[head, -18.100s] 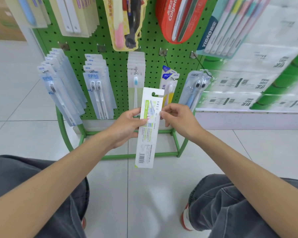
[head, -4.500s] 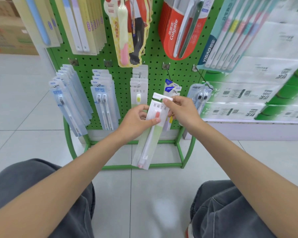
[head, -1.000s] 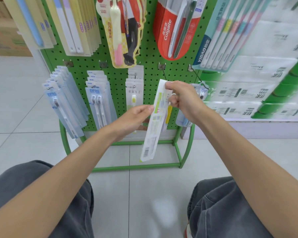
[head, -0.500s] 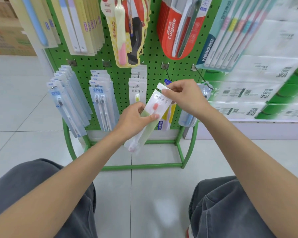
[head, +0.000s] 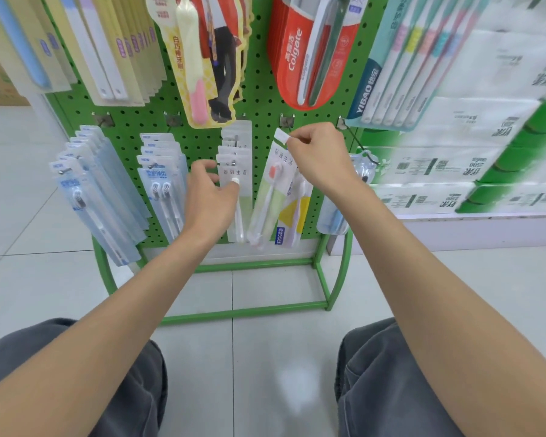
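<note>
Up top, the right hand (head: 322, 156) pinches the toothbrush pack (head: 273, 189) by its tab. At the pack's 9 o'clock, the left hand (head: 210, 197) hangs loose, holding nothing.

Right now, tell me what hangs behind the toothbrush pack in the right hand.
Behind the toothbrush pack, pinched by the right hand, hangs a yellow-patched pack on the green pegboard. Its upper part is covered.

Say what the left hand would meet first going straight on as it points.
Probably the front white toothbrush pack on the middle hook; the fingertips of the left hand lie at its edge. Depth is unclear, so they may already touch.
</note>
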`<state>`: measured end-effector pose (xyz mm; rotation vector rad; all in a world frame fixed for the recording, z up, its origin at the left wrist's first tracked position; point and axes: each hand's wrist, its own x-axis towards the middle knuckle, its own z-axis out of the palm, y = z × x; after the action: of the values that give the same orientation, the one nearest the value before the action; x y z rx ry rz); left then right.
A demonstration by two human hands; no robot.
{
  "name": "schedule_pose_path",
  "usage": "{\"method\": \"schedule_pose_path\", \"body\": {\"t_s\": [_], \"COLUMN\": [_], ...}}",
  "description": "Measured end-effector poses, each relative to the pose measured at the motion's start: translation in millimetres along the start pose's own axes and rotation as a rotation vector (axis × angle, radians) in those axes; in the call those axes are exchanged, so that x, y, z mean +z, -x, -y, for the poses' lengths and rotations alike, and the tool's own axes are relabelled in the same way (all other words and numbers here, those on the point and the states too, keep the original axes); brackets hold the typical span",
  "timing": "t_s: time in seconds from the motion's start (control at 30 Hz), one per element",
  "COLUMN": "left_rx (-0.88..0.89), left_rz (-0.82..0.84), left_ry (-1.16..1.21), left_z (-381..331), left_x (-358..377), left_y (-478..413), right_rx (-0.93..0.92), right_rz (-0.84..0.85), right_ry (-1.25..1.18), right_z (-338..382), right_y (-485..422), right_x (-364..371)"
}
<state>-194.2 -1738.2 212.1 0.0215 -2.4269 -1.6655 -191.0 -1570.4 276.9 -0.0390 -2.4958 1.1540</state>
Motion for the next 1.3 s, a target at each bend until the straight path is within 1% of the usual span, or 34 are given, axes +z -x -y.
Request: {"method": "schedule_pose_path", "body": {"t_s": [0.13,0.43,0.53,0.73,1.0,1.2,1.3], "left_rx": [0.056,0.043,0.034,0.020,0.029,0.056,0.062], "left_rz": [0.057,0.143,0.178,0.206,0.201,0.232,0.218], "left_ry": [-0.053,-0.002,0.022,0.089,0.080,0.037,0.044], "left_z": [2,-4,-2,1,4,5,8], "left_x": [3,4,3,4,6,6,5], "left_y": [-11,-25,-29,-34,-36,-35,-37], "right_rx": [-0.001,-0.113,-0.138,-0.195,-0.142,-0.073,-0.078], "right_rz": [-0.011,-0.079,-0.033,0.157,0.212,0.295,0.298], "right_ry": [0.098,0.302,0.274,0.277,0.163,0.081,0.045], "right_z": [-5,-10,-11,-5,0,-2,-3], "right_y": [-13,-41,-50,-56,-58,-59,-62], "right_x": [9,39,43,48,60,55,54]}}
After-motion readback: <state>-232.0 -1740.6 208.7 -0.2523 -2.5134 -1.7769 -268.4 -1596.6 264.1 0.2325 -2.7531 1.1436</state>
